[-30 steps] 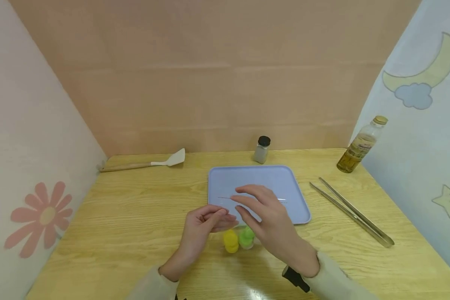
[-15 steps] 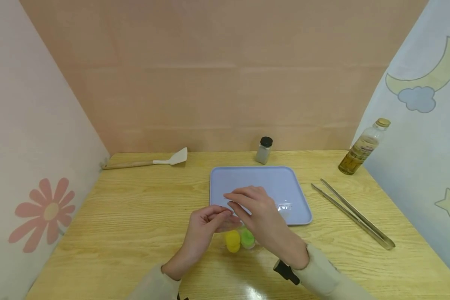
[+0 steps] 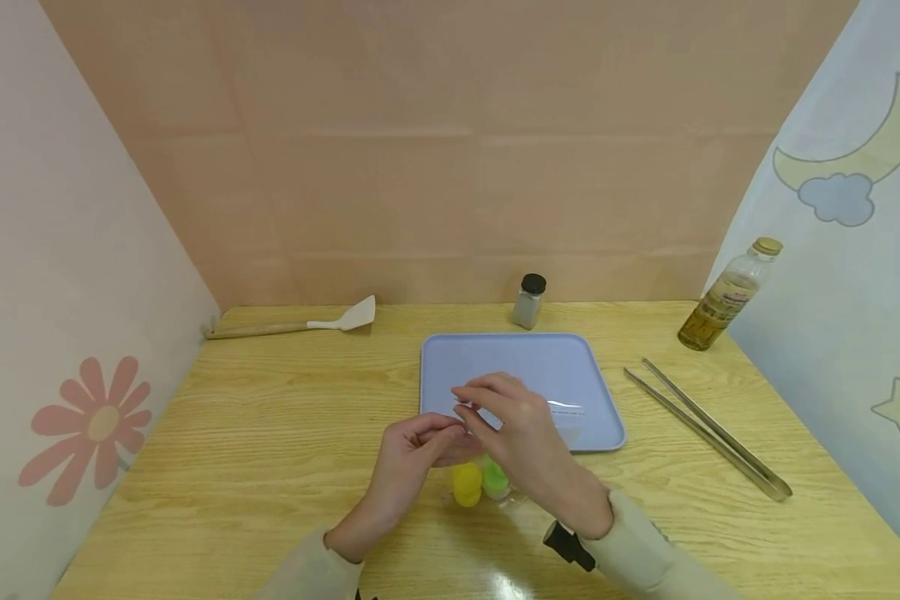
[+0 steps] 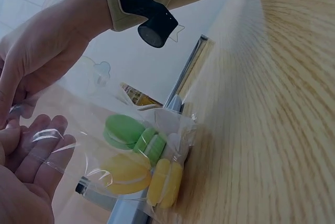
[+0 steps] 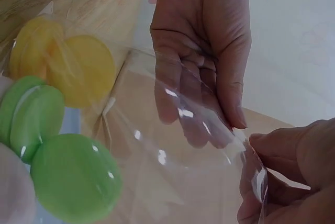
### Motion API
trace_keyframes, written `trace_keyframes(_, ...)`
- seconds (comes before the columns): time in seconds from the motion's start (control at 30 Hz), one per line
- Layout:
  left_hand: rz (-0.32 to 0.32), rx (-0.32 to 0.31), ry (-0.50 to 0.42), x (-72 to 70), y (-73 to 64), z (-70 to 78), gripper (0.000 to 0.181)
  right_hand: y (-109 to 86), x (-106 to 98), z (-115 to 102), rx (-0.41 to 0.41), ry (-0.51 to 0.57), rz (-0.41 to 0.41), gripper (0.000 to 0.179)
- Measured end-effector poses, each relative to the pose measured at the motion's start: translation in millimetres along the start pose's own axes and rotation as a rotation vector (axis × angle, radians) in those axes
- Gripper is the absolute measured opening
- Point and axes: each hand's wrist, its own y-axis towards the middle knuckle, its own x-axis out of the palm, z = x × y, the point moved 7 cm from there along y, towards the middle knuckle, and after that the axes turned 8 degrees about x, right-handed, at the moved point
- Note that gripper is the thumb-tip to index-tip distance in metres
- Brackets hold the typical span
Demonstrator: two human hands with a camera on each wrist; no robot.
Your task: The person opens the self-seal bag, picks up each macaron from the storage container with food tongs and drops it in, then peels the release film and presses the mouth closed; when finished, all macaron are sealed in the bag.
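A clear plastic bag (image 5: 149, 148) hangs between my two hands over the near side of the table. Inside it are yellow macarons (image 4: 128, 174) and green macarons (image 4: 124, 131), with a whitish one (image 5: 14, 187) partly cut off in the right wrist view. My left hand (image 3: 412, 454) pinches the bag's upper edge between thumb and index finger, its other fingers stretched along the plastic. Close beside it, my right hand (image 3: 521, 429) pinches the same edge with thumb and fingertips. In the head view the hands hide much of the bag.
Behind the hands lies a lavender tray (image 3: 510, 358). A black-capped jar (image 3: 528, 302) stands beyond it. Metal tongs (image 3: 708, 429) and an oil bottle (image 3: 729, 296) are to the right. A white-headed spatula (image 3: 300, 325) lies at the back left.
My right hand has come left towards the left hand, and its spread fingers have drawn together on the bag's edge. The left hand has hardly moved.
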Motion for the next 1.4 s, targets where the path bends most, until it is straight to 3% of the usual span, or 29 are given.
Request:
trace_keyframes(0.17, -0.029, -0.001, -0.083, 3.9, -0.8, -2.1, 0.021, -0.7, 0, 4, 0.025, 0.022, -0.005, 0.026)
trace_keyframes(0.4, 0.018, -0.024, 0.065, -0.5, -1.7, -1.0, 0.019, -2.4, 1, 5, 0.019, 0.015, -0.064, 0.036)
trace_keyframes(0.57, 0.017, -0.019, 0.087, -0.6, -1.8, 0.5, 0.019, -2.2, 3, 6, 0.029, 0.046, -0.079, 0.028)
trace_keyframes(0.97, 0.003, -0.005, 0.071, 1.4, -1.2, -1.4, 0.019, -0.7, 4, 11, 0.129, 0.100, -0.086, 0.025)
trace_keyframes(1.4, -0.017, -0.038, 0.004, 4.3, -2.4, -3.1, 0.023, -2.5, 3, 11, 0.093, 0.100, -0.088, 0.025)
